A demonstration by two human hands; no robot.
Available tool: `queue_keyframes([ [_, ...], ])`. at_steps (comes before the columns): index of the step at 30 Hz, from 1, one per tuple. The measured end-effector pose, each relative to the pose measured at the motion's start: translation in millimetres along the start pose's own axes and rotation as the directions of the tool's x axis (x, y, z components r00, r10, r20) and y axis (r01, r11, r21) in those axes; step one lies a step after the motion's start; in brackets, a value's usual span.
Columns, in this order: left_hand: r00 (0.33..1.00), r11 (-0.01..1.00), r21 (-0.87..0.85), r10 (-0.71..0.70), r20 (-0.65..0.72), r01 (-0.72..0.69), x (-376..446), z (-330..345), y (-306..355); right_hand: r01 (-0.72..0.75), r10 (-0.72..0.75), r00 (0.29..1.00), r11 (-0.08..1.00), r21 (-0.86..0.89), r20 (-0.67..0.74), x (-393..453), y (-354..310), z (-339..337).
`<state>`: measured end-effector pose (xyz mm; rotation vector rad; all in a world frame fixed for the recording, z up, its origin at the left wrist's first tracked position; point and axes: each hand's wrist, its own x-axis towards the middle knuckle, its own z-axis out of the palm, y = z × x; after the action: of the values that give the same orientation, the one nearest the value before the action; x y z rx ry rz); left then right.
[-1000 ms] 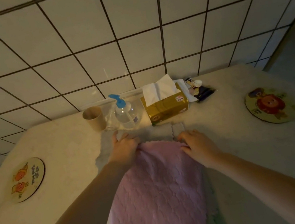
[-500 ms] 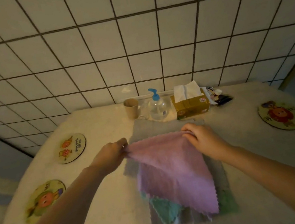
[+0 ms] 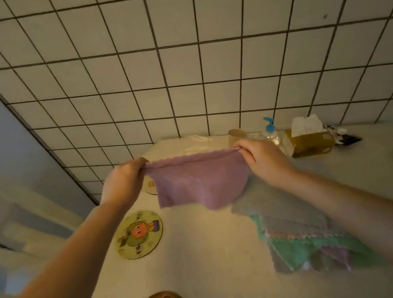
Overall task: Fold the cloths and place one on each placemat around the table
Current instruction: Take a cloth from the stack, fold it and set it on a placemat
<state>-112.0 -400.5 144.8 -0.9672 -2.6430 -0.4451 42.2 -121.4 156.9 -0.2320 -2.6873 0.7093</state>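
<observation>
You are looking at a dim, warm yellow-tinged picture with no lamp in view and only soft, weak shadows. The wide lens bends the tiled wall (image 3: 200,56) above your hands into slanted lines. A faint sheen lies on the table (image 3: 210,264) just beyond them. Detail everywhere is soft and grainy.

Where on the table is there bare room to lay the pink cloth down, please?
Bare tabletop lies between the green-rimmed placemat and the cloth pile. The back edge is crowded with a cup, pump bottle and tissue box.
</observation>
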Motion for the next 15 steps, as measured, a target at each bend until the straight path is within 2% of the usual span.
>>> queue_keyframes([
  [2, 0.998, 0.999, -0.005, 0.045, -0.047, -0.046, -11, -8, -17, 0.008, -0.008, 1.0, 1.0, 0.018, -0.026, -5, -17, 9],
  [4, 0.996, 0.996, 0.001, 0.087, -0.025, -0.087, -34, -6, -35, 0.028, -0.028, 1.0, 0.999, 0.021, -0.002, -19, -26, 23],
  [7, 0.98, 0.986, 0.016, 0.161, 0.12, -0.164, -85, 16, -60, -0.005, 0.008, 0.99, 1.0, -0.025, 0.142, -54, -23, 56],
  [11, 0.919, 0.973, -0.049, 0.227, 0.322, -0.224, -157, 59, -76, -0.013, 0.043, 0.954, 0.995, -0.1, 0.298, -113, -8, 108],
  [13, 0.887, 0.953, -0.084, 0.301, 0.351, -0.29, -188, 75, -74, -0.003, 0.074, 0.91, 0.985, -0.172, 0.407, -143, -1, 130],
  [15, 0.825, 0.922, -0.092, 0.377, 0.422, -0.375, -213, 88, -72, 0.02, 0.101, 0.843, 0.975, -0.219, 0.528, -167, 5, 147],
])
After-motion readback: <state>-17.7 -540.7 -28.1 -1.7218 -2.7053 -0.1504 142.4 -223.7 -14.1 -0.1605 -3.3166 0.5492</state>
